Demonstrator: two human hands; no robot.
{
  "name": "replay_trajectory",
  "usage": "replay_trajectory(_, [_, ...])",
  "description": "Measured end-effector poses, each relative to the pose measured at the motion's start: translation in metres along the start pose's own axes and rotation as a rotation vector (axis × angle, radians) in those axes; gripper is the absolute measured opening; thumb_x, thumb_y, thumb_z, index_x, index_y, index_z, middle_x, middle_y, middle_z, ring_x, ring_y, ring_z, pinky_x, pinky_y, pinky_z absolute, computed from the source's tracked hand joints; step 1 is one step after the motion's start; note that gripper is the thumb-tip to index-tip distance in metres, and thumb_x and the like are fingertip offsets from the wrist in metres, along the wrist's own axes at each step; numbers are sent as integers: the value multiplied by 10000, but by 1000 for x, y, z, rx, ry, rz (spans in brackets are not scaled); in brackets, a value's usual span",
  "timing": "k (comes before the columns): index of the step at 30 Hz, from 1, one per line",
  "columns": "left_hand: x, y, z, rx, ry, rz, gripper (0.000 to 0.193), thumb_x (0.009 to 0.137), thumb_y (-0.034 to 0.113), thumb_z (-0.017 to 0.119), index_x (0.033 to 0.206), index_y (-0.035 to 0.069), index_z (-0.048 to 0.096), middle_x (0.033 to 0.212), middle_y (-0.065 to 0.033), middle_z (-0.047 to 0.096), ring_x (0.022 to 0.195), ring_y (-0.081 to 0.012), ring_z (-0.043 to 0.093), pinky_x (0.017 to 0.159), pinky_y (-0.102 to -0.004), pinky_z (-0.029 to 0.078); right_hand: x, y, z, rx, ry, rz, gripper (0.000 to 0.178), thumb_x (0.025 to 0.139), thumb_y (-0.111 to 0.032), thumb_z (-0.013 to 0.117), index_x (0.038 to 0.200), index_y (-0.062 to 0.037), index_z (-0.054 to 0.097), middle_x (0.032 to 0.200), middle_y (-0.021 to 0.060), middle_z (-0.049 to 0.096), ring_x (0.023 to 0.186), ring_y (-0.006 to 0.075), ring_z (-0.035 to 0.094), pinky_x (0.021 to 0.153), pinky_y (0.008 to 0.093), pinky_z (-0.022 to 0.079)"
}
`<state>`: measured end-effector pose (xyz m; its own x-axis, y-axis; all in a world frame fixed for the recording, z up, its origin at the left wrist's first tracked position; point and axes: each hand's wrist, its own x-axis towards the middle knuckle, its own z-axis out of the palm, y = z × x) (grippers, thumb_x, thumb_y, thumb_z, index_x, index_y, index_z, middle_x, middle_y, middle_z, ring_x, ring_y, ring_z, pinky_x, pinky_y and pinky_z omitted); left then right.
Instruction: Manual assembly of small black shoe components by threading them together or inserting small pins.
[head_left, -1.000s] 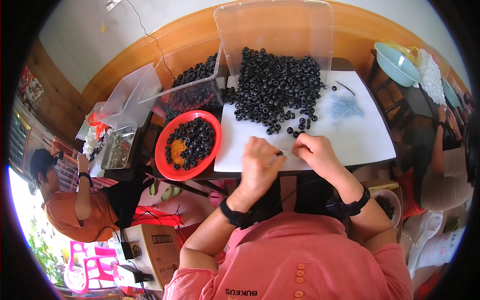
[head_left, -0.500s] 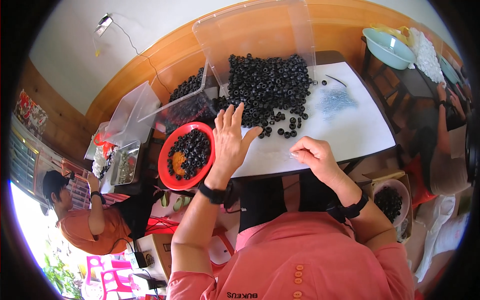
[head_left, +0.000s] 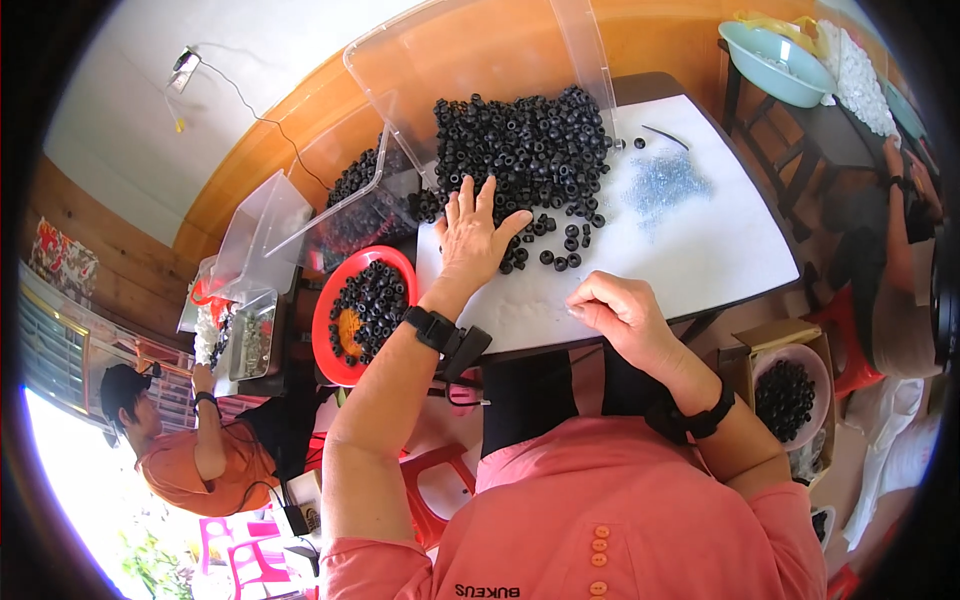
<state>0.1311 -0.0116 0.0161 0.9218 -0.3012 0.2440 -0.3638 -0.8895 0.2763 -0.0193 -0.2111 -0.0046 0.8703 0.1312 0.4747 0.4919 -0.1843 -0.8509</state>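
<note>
A heap of small black ring-like pieces (head_left: 520, 150) spills from a clear plastic bin (head_left: 400, 40) tipped on its side over the white tabletop (head_left: 740, 230). My left hand (head_left: 472, 240) lies with fingers spread at the heap's near left edge, its fingertips against the black pieces. Over the table's front edge, my right hand (head_left: 622, 318) is closed, thumb against the bent forefinger. Whatever it pinches, if anything, is too small to make out. Several loose black pieces (head_left: 560, 262) lie between the two hands.
Left of the table stands a red bowl (head_left: 322, 350) with black pieces, beside another clear bin (head_left: 290, 235). Tiny clear bluish bits (head_left: 665, 185) lie at right. A box with a bowl of black pieces (head_left: 785, 400) is low right. People sit at both sides.
My left hand has moved forward and right, so its fingers now reach the heap. My right hand keeps its pinch nearly in place. The person at left has lowered a hand.
</note>
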Motion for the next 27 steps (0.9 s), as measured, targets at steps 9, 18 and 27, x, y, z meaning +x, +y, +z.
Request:
replay_trajectory(9, [-12,17,-4,2,-71,105,822,895,665,514,1511,137,384,1587,-210,262,1444,-433,240,1150,-574,155,0,0,3,-20,17,-25,25,883,-14,631,905,-18,620,762,98,632,638,213,605,603,309,472])
replay_trajectory(18, [-38,25,-5,13,-101,156,848,879,690,520,1519,154,371,1595,-219,232,1463,-449,191,1134,-611,161,-11,-4,-5,14,82,54,24,892,-21,638,894,3,641,768,88,648,656,158,609,615,277,472])
replay_trajectory(27, [-63,28,-2,86,-8,349,834,887,658,538,1524,156,347,1586,-231,236,1452,-474,196,1123,-633,178,4,2,-54,-647,442,-91,121,778,-9,693,868,-65,634,821,87,668,702,261,652,612,358,500])
